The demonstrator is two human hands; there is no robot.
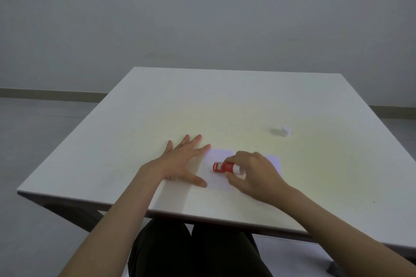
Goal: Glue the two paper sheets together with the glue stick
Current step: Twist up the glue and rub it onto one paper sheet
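Head view: my right hand [252, 173] held the glue stick [226, 167], grip closed round its white end, the red body lying nearly flat and pointing left over the paper [219, 171]. My left hand [182, 159] lay flat and spread on the table [202, 101], holding nothing, with thumb and forefinger touching the paper's left edge. The paper sat near the front of the table, between the two hands; a white strip of it showed again to the right of the right hand. I could not tell whether I was seeing one sheet or two stacked, since white on white gave no seam. A small white cap [286, 131] stood well apart, back and to the right, so I judged the stick was uncapped, though the glue end itself was hidden inside the hand. Judged step: spreading glue on the sheet. Risks from here: the left hand pinned only the edge, so a stroke toward the right could drag or buckle the paper; the stick's low angle could smear unevenly or miss the margins; glue running off the edge would stick the sheet to the table; leaving the cap off long would dry the stick.
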